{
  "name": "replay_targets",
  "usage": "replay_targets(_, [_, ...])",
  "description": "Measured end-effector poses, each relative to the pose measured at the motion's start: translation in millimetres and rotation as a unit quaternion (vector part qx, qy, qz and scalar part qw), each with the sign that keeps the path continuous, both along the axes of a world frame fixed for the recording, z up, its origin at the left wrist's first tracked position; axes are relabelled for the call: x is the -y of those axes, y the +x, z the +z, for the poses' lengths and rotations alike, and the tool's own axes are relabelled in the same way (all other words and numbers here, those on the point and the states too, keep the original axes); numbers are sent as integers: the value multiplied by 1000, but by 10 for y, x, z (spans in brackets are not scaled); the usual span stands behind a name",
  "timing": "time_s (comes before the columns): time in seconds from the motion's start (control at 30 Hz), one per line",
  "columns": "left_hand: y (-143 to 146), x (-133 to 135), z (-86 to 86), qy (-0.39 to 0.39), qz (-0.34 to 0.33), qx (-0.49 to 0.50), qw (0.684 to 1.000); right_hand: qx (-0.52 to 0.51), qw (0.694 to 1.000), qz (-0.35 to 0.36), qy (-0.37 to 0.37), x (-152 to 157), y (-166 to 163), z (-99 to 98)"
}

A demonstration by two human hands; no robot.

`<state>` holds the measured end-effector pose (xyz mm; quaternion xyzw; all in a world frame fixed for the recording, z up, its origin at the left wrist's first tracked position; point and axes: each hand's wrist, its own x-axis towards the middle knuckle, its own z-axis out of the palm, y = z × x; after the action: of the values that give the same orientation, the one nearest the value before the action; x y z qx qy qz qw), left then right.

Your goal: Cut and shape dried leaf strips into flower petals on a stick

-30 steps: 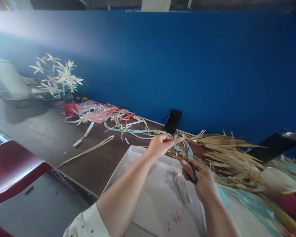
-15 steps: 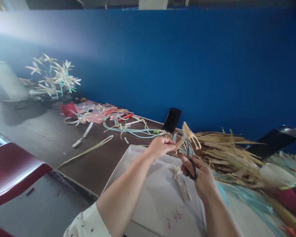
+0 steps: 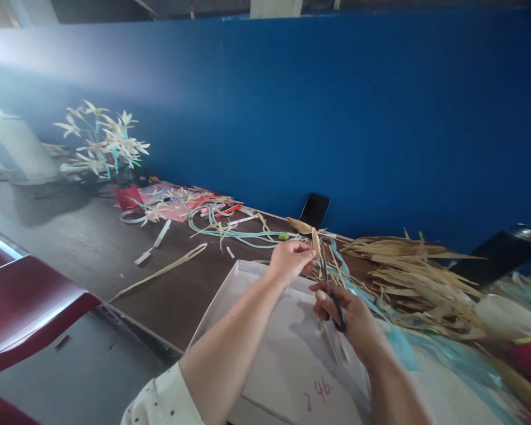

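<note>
My left hand pinches a small piece of dried husk above the far edge of a white box lid. A pointed tan tip sticks out to the left beside it; whether it is the same piece I cannot tell. My right hand grips black-handled scissors, fingers through the loops, blades pointing up against the husk. Whether the blades are closed is unclear. Below the right hand, a pale strip bundle lies in the lid, partly hidden.
Dried husks heap on the right, near a white bowl and a dark flask. A phone leans against the blue wall. Pale blue tubing and a husk-flower arrangement stand leftward. A red chair is at left.
The fringed husk beside the blades has swung left and down, and the piece in my left hand now points upward. My right hand and scissors moved slightly left and down. The view shifted slightly.
</note>
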<state>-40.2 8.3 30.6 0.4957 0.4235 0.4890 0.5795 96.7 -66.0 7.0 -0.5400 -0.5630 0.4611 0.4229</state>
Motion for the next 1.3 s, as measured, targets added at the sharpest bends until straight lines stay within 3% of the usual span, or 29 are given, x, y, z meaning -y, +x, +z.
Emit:
replay_targets(0.2, [8,0,-13,3,-5,-5,1000,16,999,-28,-19,-7,-16,11])
replay_targets(0.53, [-12,-15,-27,30,7,-20,999,48,998,-49,3,-60,70,-150])
replay_targets(0.83, [-3,-18,-39,11,-1,-29,1000,53,997,-48,-23,-21,25,-27])
replay_targets(1.3, [-4,-14,-35,0,-9,-21,1000,58,997,-49,-23,-18,27,-20])
